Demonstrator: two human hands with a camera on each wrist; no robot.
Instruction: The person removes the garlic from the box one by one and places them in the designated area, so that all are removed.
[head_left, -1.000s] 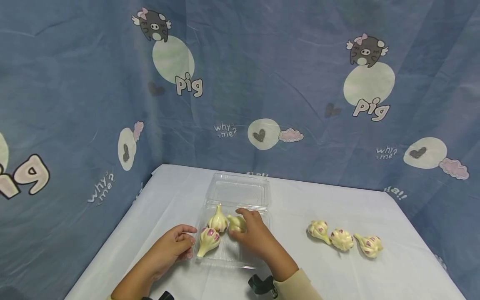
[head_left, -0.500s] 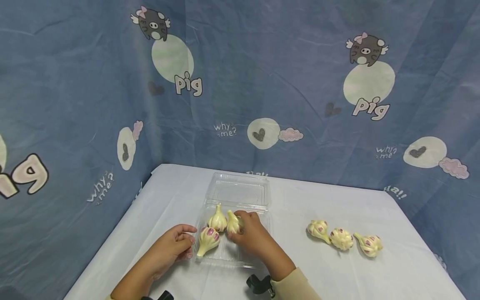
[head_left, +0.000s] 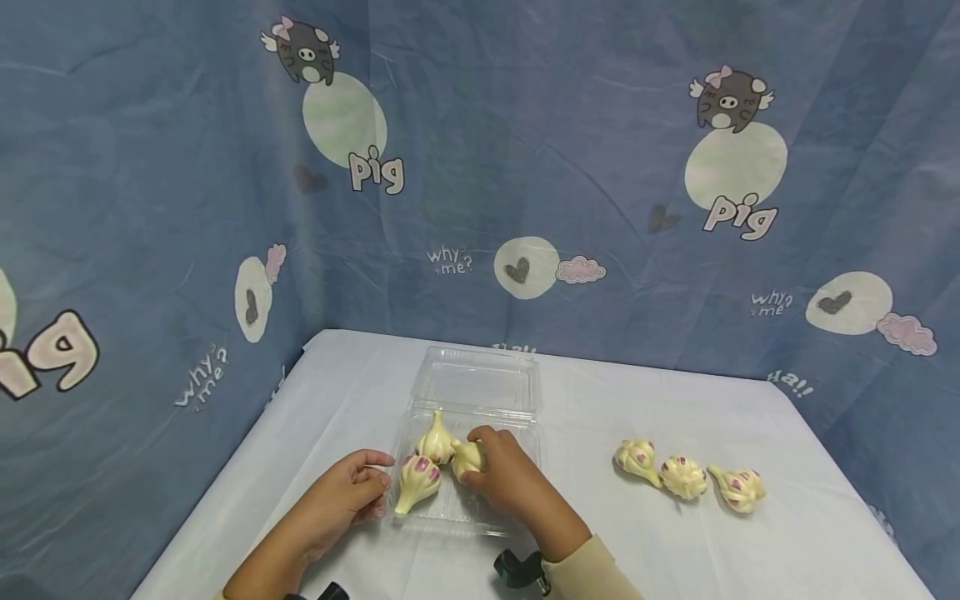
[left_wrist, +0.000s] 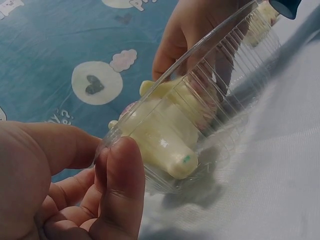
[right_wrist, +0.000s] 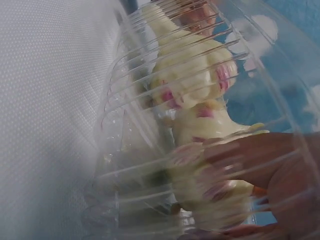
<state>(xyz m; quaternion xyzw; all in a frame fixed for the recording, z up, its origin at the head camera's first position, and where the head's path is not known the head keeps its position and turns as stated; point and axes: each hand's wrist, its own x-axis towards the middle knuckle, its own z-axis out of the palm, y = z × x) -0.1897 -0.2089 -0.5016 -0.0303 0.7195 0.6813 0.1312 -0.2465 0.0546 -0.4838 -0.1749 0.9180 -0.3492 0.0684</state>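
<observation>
A clear plastic clamshell box (head_left: 461, 510) lies on the white table with its lid folded back. In the left wrist view, my left hand (head_left: 347, 493) pinches the box's left rim (left_wrist: 107, 142) between thumb and fingers. My right hand (head_left: 508, 475) grips a garlic bulb (head_left: 467, 460) inside the box, thumb and fingers on its right side. Two more garlic bulbs sit at the left of the box: one behind (head_left: 434, 443), stem pointing away, and one in front (head_left: 417, 482), stem toward me. Through the ribbed wall, the right wrist view shows fingers on the held bulb (right_wrist: 200, 187).
Three garlic bulbs lie in a row on the right of the table: a left one (head_left: 637, 460), a middle one (head_left: 683, 478) and a right one (head_left: 741, 490). The box's lid (head_left: 476, 381) extends toward the blue patterned curtain (head_left: 630, 192) behind.
The garlic bulb in my right hand has turned and shifted slightly left, against the bulb behind. My left hand stays at the box's rim.
</observation>
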